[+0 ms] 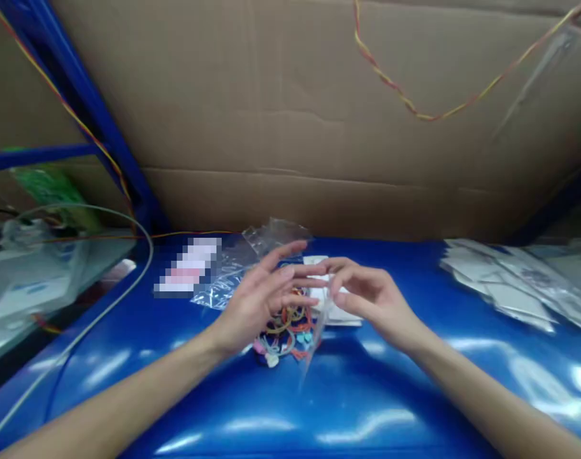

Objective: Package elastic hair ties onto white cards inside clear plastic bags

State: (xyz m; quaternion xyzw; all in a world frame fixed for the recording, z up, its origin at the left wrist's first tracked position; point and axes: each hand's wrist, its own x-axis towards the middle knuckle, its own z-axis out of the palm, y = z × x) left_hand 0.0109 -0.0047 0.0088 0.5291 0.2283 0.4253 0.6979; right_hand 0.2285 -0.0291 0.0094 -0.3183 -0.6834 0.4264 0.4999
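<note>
Meeting over clear bag [314, 322] — both hands [367, 299]

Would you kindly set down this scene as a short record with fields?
Surface: glossy blue table
Left hand: fingers spread, over a heap of coloured bands
Right hand: pinching a clear plastic bag
Behind hands: crumpled clear bags
Far right: stack of packed flat bags
Backdrop: cardboard sheet, twisted red-yellow wire
</note>
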